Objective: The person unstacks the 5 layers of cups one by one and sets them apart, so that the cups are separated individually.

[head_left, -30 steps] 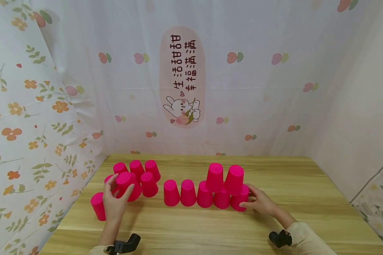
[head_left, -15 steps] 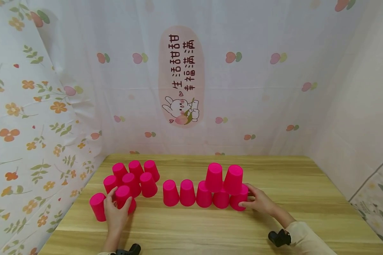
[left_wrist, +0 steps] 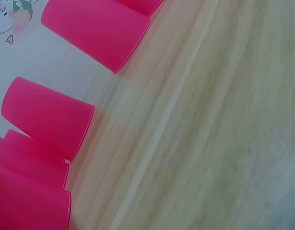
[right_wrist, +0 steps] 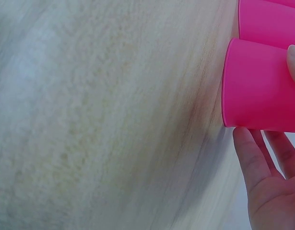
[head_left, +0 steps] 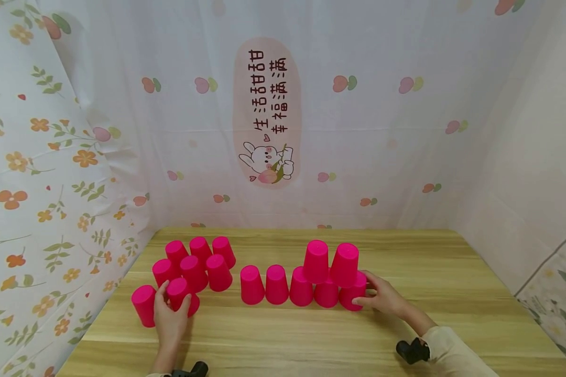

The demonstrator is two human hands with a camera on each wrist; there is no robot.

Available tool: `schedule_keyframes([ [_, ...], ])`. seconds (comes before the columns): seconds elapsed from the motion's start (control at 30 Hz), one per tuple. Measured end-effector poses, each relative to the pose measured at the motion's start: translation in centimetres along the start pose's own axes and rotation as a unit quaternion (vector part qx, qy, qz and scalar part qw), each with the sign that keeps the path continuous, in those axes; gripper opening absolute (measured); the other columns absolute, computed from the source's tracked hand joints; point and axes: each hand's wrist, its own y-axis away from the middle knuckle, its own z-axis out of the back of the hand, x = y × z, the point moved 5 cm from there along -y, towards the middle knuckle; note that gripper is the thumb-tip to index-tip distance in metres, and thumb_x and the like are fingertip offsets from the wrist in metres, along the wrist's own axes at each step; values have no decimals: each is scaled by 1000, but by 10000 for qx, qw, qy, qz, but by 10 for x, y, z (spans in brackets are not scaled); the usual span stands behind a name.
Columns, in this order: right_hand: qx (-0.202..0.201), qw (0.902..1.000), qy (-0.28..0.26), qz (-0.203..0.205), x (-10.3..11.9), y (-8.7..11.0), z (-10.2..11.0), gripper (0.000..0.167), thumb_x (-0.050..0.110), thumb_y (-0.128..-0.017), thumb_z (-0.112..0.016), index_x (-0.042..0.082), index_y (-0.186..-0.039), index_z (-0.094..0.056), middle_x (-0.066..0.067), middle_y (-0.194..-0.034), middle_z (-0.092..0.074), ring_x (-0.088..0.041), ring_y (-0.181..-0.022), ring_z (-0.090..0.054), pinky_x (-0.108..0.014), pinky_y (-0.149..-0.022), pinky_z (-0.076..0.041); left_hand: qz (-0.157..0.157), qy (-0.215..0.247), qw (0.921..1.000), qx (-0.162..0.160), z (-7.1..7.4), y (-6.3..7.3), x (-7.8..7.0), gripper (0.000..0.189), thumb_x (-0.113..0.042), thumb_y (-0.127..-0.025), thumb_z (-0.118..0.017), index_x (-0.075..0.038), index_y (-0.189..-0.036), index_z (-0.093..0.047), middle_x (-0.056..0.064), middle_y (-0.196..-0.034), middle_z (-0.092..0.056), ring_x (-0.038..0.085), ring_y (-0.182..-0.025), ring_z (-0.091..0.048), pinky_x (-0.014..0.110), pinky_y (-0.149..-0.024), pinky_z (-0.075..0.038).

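Both grips on pink cups across a wood-grain worktop

On my head feed the worktop (head_left: 283, 343) fills the lower part of the frame, pale yellow-brown with streaky grain running side to side. Behind it a white curtain (head_left: 382, 152), printed with small fruits, rises to the top of the frame. At upper centre it bears a pink oval panel (head_left: 290, 104) with dark Chinese characters and a cartoon rabbit (head_left: 265, 156) lying sideways at its foot. A white cloth (head_left: 33, 162) with orange flowers and green leaves covers the left side; a mostly plain pale cloth (head_left: 519, 173) hangs at the right.

At lower left I see the left grip (head_left: 171, 317), a bare hand, closed thumb-and-fingers around an upside-down pink cup (head_left: 177, 294); I cannot tell whether its rim touches the wood. One lone cup (head_left: 143, 306) stands just left of it, and six cups (head_left: 193, 273) stand in two rows above.

Right of centre, the right grip (head_left: 382, 296) holds the end cup (head_left: 351, 296) of a row of five (head_left: 276, 285); my right-wrist feed shows the thumb against its side. Two upper cups (head_left: 316, 262) sit across the three rightmost of that row. A black wrist device (head_left: 412, 352) and a cream sleeve (head_left: 455, 351) show at lower right.
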Motion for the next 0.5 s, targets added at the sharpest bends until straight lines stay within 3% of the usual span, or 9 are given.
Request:
schedule_keyframes([
  [0.3,84,9998,-195,-63,-1,0,-1,59,13,-77,-67,-2,-126,-37,-20,-112,-51,-37,-98,-53,-35,-75,-50,-43,68,9999,99,0,-1,-2,65,0,-78,-59,2,-133,-25,24,-130,-33,39,-116,-32,53,-94,-29],
  [0.4,76,9998,-171,-67,-1,0,-1,59,14,-77,-67,-2,-126,-37,-20,-112,-51,-38,-98,-53,-33,-75,-50,-256,85,9995,163,1,-3,-12,66,-1,-78,-61,1,-134,-26,22,-132,-33,36,-120,-32,52,-95,-29],
  [0.5,53,9998,-129,-107,-2,0,0,60,16,-77,-68,0,-126,-38,-18,-112,-51,-37,-98,-53,-31,-75,-50,-717,48,9971,249,2,-8,-32,67,-3,-77,-64,0,-133,-28,20,-132,-35,34,-121,-32,53,-94,-30],
])
